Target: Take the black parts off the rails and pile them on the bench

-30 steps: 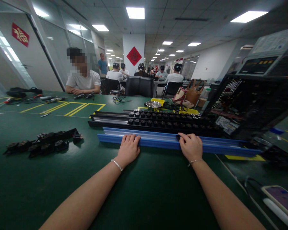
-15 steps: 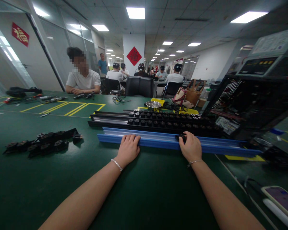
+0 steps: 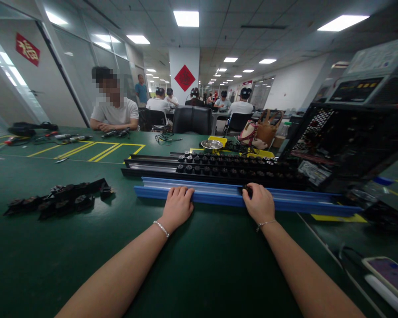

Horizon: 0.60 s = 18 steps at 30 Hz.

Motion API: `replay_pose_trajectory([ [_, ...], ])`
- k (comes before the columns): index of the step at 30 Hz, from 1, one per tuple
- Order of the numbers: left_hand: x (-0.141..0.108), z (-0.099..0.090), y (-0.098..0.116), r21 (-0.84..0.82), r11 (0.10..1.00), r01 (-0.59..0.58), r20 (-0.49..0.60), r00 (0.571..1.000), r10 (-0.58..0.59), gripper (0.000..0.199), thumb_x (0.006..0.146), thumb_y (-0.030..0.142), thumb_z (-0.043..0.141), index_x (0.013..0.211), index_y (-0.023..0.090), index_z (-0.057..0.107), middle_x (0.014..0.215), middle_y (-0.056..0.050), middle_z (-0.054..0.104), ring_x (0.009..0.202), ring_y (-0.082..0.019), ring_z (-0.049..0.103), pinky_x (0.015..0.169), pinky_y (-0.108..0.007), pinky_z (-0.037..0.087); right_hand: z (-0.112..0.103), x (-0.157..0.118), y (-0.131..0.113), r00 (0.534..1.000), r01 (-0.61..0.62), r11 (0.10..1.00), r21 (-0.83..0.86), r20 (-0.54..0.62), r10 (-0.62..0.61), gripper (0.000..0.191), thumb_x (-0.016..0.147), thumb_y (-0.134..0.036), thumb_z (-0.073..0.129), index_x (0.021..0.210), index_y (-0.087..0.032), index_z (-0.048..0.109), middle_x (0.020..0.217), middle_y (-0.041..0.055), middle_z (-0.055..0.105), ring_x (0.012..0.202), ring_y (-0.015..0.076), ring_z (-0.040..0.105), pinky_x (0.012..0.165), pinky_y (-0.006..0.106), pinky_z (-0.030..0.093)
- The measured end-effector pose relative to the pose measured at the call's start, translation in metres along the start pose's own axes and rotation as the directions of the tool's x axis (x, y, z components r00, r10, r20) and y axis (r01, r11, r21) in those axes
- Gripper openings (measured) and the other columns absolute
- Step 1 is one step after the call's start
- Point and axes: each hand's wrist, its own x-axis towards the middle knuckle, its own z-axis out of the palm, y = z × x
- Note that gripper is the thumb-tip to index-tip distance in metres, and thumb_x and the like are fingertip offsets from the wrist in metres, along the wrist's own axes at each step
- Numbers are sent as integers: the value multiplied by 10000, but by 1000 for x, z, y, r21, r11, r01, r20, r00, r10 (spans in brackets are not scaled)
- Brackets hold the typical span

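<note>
A long blue channel-shaped rail (image 3: 215,198) lies across the green table in front of me. My left hand (image 3: 179,203) is closed over its near edge, left of the middle. My right hand (image 3: 259,201) pinches a small black module (image 3: 247,191) inside the rail's groove, right of the middle. The module is mostly hidden by my fingers. Just behind lie black rails (image 3: 152,167) with rows of round black modules (image 3: 215,170) set in them. Several loose black modules (image 3: 66,198) are clustered on the table to the left.
A tilted black computer case (image 3: 331,141) stands at the right, behind the rail's end. A phone (image 3: 389,276) lies at the front right. Farther back are a metal bowl (image 3: 211,145), yellow trays (image 3: 260,153) and a seated person (image 3: 114,108).
My right hand has slid slightly left along the blue rail with the black module. My left hand stays where it was on the rail.
</note>
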Motion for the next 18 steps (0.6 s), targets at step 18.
replay_pose_trajectory([
  [18, 10, 7, 26, 0, 998, 64, 48, 997, -63, 595, 830, 450, 465, 1382, 253, 363, 1444, -86, 399, 1279, -329, 363, 1030, -641, 210, 4, 2, -29, 999, -26, 998, -52, 32, 27, 185, 844, -291, 449, 906, -169, 575, 801, 79, 578, 751, 210, 527, 685, 314, 353],
])
